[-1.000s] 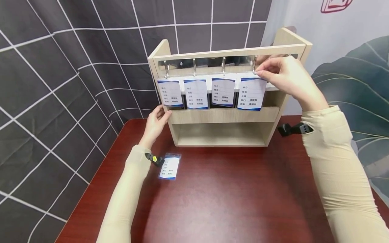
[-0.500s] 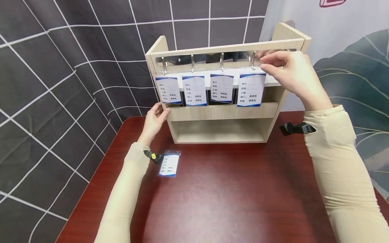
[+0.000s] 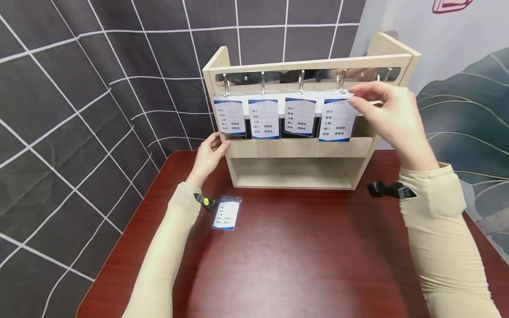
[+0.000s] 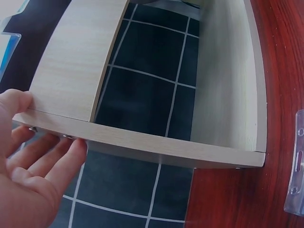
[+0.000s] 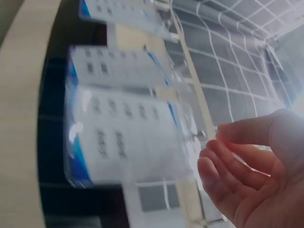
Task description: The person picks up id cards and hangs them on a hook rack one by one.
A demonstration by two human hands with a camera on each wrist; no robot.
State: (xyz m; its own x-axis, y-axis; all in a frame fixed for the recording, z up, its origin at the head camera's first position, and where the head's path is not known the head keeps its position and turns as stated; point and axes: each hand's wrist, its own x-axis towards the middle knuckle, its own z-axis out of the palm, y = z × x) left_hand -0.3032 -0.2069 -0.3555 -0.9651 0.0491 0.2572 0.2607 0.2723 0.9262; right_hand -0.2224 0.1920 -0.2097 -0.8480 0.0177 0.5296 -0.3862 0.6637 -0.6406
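Note:
My left hand [image 3: 208,155] grips the left side panel of a pale wooden shelf [image 3: 300,150]. In the left wrist view, the thumb [image 4: 19,100] lies on the inner side and the fingers are behind the panel's edge. Several white-and-blue badges in clear sleeves hang in a row from metal hooks along the shelf's upper rail. Close by the upper right corner of the rightmost badge [image 3: 337,120] is my right hand [image 3: 391,112], its fingers loosely bent. The right wrist view shows nothing between its thumb and fingers, near the tip of a hook [image 5: 201,135].
Another badge [image 3: 226,214] lies flat on the red-brown table [image 3: 294,256], beside the left wrist. To the right of the hanging badges, a hook [image 3: 388,74] carries none. A dark grid-patterned curtain [image 3: 119,101] stands behind and to the left.
The right fingers have come away from the top of the rightmost badge, and the hand has shifted slightly right. My left hand stays on the panel. The head view has shifted a little.

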